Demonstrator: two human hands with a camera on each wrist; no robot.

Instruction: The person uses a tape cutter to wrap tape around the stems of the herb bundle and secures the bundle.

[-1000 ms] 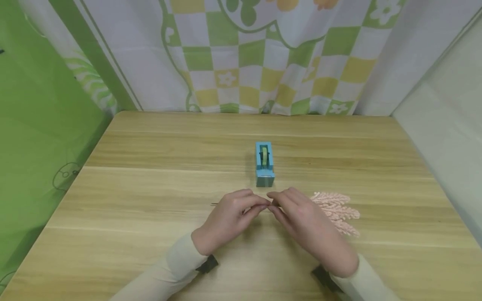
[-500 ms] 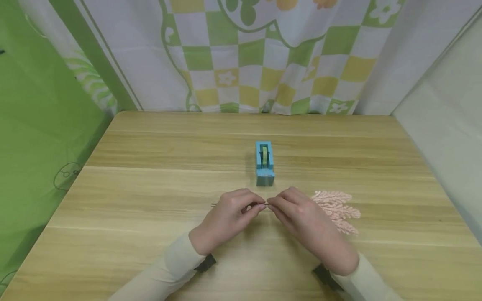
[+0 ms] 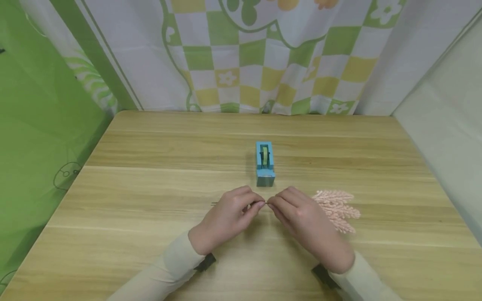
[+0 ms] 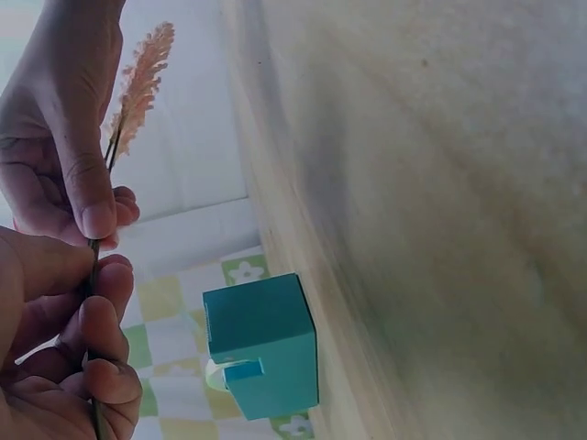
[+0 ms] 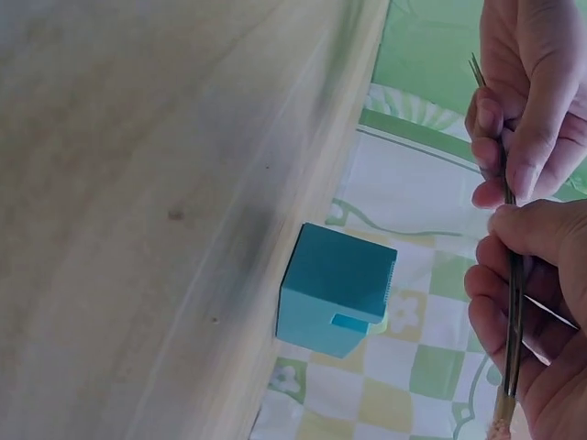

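A bunch of pink artificial flower sprigs (image 3: 336, 210) on thin dark stems (image 5: 514, 302) is held crosswise above the table. My left hand (image 3: 229, 217) pinches the stems between thumb and fingers, and the bare stem ends poke out to its left. Close beside it, my right hand (image 3: 306, 223) grips the same stems nearer the feathery heads, which show past its far side. The fingertips of both hands nearly meet. In the left wrist view one pink head (image 4: 145, 87) rises beyond the right hand. How the stems are joined between the fingers is hidden.
A blue tape dispenser (image 3: 265, 164) with a greenish roll stands just beyond the hands. The wooden table (image 3: 150, 146) runs back to a checked curtain (image 3: 252, 62). A wire hoop (image 3: 67, 175) shows off the left edge.
The fingertips of both hands shift slightly along the stems. The pink heads turn a little, their spread narrowing. The tape dispenser stays in place.
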